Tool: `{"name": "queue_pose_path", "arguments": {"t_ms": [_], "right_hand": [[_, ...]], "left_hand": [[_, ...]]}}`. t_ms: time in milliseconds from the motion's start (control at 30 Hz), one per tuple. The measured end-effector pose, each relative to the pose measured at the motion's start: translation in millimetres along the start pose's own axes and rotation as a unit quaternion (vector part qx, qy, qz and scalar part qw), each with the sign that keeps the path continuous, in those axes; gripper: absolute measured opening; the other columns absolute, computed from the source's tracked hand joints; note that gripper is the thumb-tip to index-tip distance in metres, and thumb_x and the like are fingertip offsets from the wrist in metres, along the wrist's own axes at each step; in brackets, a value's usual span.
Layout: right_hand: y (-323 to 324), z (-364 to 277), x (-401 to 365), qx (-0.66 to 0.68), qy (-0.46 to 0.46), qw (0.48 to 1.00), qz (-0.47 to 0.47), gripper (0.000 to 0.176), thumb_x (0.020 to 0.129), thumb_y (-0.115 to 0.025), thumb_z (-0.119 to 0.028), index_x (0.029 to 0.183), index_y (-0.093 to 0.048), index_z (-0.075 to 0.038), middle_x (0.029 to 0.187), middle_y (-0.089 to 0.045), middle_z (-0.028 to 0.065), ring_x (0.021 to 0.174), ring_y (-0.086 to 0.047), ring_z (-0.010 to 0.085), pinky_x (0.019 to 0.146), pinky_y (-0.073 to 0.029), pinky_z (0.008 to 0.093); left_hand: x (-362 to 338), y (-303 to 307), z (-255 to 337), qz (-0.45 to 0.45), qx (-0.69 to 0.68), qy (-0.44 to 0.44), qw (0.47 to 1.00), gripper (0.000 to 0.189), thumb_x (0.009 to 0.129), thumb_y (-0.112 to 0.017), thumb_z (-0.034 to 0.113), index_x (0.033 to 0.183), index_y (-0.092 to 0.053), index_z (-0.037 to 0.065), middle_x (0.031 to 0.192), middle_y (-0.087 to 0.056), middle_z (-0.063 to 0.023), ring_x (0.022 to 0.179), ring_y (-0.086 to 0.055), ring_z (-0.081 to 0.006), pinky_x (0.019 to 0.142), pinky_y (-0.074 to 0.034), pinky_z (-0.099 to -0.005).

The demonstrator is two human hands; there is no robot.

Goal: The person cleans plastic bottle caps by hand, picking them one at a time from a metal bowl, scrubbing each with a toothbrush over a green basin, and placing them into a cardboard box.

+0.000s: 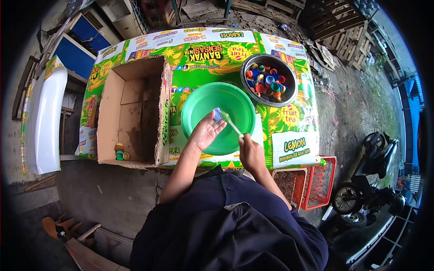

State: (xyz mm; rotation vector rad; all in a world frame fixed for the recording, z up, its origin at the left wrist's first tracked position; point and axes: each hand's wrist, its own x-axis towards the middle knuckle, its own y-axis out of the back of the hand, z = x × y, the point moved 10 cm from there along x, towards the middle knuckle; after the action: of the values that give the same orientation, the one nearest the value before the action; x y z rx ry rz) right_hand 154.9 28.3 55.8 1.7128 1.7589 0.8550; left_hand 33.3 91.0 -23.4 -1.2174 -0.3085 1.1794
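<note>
Over the green basin (192, 97), my left hand (204, 134) is turned palm up and grips a small blue-purple bottle cap (217, 114) at its fingertips. My right hand (251, 152) is closed around the pale handle of a toothbrush (233, 124). The brush's green head meets the cap's edge in this view. Beyond the basin to the right, a dark round bowl (289, 98) holds many loose bottle caps (266, 80) in red, blue, yellow and green. To the left stands an open cardboard box (131, 97), with several caps (121, 152) in its near corner.
A bright printed Fruit Tea sheet (296, 128) covers the table. Red crates (322, 183) stand below its near right edge. A parked motorcycle (368, 180) is farther right, and wooden pallets (343, 34) lean at the back right. A plastic chair (56, 228) lies low on the left.
</note>
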Motion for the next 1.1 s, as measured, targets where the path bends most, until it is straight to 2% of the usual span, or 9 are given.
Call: {"name": "queue_pose_path", "arguments": {"t_ms": [200, 400, 500, 633, 767, 833, 900, 967, 1100], "right_hand": [[3, 11, 5, 0.016, -0.036, 0.999, 0.037, 0.016, 0.09, -0.046, -0.019, 0.087, -0.041, -0.004, 0.053, -0.053, 0.0217, 0.049, -0.054, 0.0406, 0.043, -0.039, 0.0501], [5, 15, 10, 0.022, -0.074, 0.996, 0.04, 0.017, 0.09, -0.047, -0.02, 0.086, -0.041, -0.004, 0.053, -0.053, 0.0206, 0.049, -0.054, 0.0395, 0.043, -0.04, 0.049], [3, -16, 1, -0.001, 0.028, 1.0, -0.008, 0.018, 0.09, -0.047, -0.021, 0.085, -0.041, -0.005, 0.053, -0.052, 0.0188, 0.049, -0.054, 0.0395, 0.044, -0.04, 0.0489], [14, 11, 16, 0.028, -0.031, 0.998, 0.05, 0.016, 0.09, -0.048, -0.02, 0.087, -0.042, -0.005, 0.054, -0.054, 0.0188, 0.048, -0.053, 0.04, 0.043, -0.038, 0.0494], [-7, -9, 4, 0.005, 0.043, 0.999, 0.002, 0.015, 0.089, -0.049, -0.018, 0.086, -0.042, -0.005, 0.054, -0.053, 0.0189, 0.048, -0.053, 0.0396, 0.043, -0.037, 0.0497], [7, 11, 14, 0.05, -0.026, 0.997, 0.047, 0.015, 0.089, -0.049, -0.021, 0.088, -0.043, -0.007, 0.054, -0.053, 0.0188, 0.05, -0.054, 0.0394, 0.043, -0.04, 0.049], [22, -1, 16, 0.048, 0.015, 0.995, 0.085, 0.015, 0.089, -0.049, -0.021, 0.089, -0.044, -0.008, 0.054, -0.054, 0.018, 0.049, -0.054, 0.0395, 0.043, -0.041, 0.0484], [-2, -19, 7, -0.014, 0.091, 0.996, 0.012, 0.015, 0.089, -0.049, -0.021, 0.089, -0.044, -0.007, 0.056, -0.054, 0.0177, 0.049, -0.054, 0.0389, 0.043, -0.041, 0.0477], [22, 7, 27, 0.046, -0.023, 0.996, 0.069, 0.018, 0.089, -0.049, -0.022, 0.083, -0.043, -0.006, 0.056, -0.054, 0.0177, 0.048, -0.054, 0.0376, 0.043, -0.041, 0.0466]], "left_hand": [[-3, 4, -6, 0.07, -0.01, -0.016, 0.997, 0.034, 0.086, -0.058, 0.032, 0.107, -0.054, 0.006, 0.097, -0.055, -0.005, 0.087, -0.054, -0.0143, 0.082, -0.047, -0.0288], [-5, -4, 6, 0.009, 0.021, -0.081, 0.996, 0.037, 0.091, -0.048, 0.036, 0.109, -0.053, 0.004, 0.097, -0.056, -0.0042, 0.089, -0.052, -0.0113, 0.08, -0.046, -0.0286], [-9, -11, 18, 0.015, 0.091, -0.142, 0.986, 0.039, 0.094, -0.042, 0.037, 0.109, -0.052, 0.003, 0.096, -0.056, -0.0039, 0.084, -0.052, -0.0108, 0.079, -0.045, -0.0286], [-9, -20, 25, -0.044, 0.201, -0.184, 0.961, 0.037, 0.097, -0.035, 0.033, 0.107, -0.051, 0.001, 0.094, -0.055, -0.0049, 0.084, -0.052, -0.0112, 0.078, -0.043, -0.0284], [-15, -20, 30, 0.017, 0.159, -0.216, 0.963, 0.039, 0.097, -0.032, 0.034, 0.104, -0.051, 0.001, 0.092, -0.054, -0.0056, 0.081, -0.051, -0.0111, 0.075, -0.043, -0.0272], [-11, -16, 24, -0.015, 0.159, -0.203, 0.966, 0.039, 0.097, -0.032, 0.034, 0.103, -0.051, 0.001, 0.093, -0.055, -0.0063, 0.081, -0.051, -0.0114, 0.075, -0.043, -0.0275], [-11, -14, 23, -0.03, 0.143, -0.196, 0.97, 0.039, 0.097, -0.031, 0.035, 0.103, -0.051, 0.001, 0.094, -0.055, -0.0069, 0.082, -0.051, -0.0118, 0.076, -0.042, -0.028], [-10, -15, 23, -0.034, 0.115, -0.187, 0.975, 0.04, 0.097, -0.031, 0.036, 0.102, -0.052, 0.002, 0.095, -0.055, -0.0074, 0.083, -0.05, -0.0121, 0.076, -0.042, -0.0288], [-10, -14, 22, 0.005, 0.149, -0.177, 0.973, 0.043, 0.096, -0.033, 0.039, 0.1, -0.05, -0.001, 0.087, -0.051, -0.0069, 0.08, -0.047, -0.0138, 0.077, -0.041, -0.0301]]}}
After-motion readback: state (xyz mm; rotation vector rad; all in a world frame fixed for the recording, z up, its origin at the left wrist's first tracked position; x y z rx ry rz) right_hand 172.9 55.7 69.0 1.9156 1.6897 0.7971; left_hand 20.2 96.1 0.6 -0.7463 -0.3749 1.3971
